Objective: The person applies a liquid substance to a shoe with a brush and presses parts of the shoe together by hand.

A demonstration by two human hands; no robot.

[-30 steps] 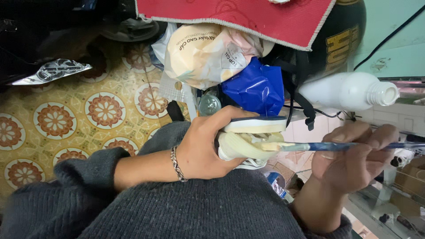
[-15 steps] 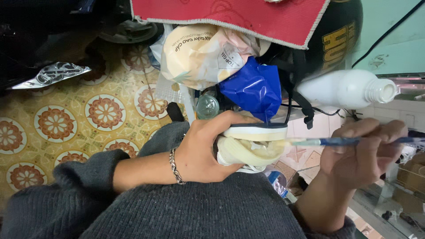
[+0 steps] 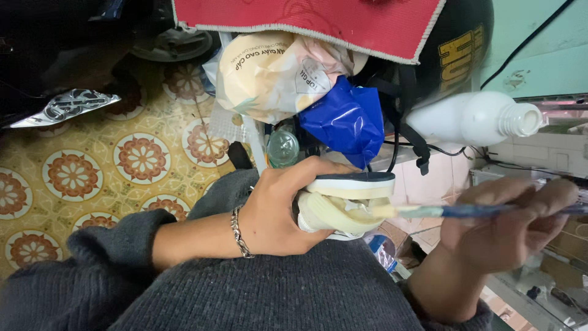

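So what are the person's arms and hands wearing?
Both arms are in a dark grey knitted jumper with ribbed cuffs. The left sleeve is pushed up the forearm. A thin silver chain bracelet circles the left wrist. The left hand and right hand are bare: no gloves, and no rings that I can see.

Our left hand (image 3: 278,211) grips a cream shoe (image 3: 343,202) at centre; at three o'clock our right hand (image 3: 508,224) holds a blue brush (image 3: 484,210), its tip touching the shoe.
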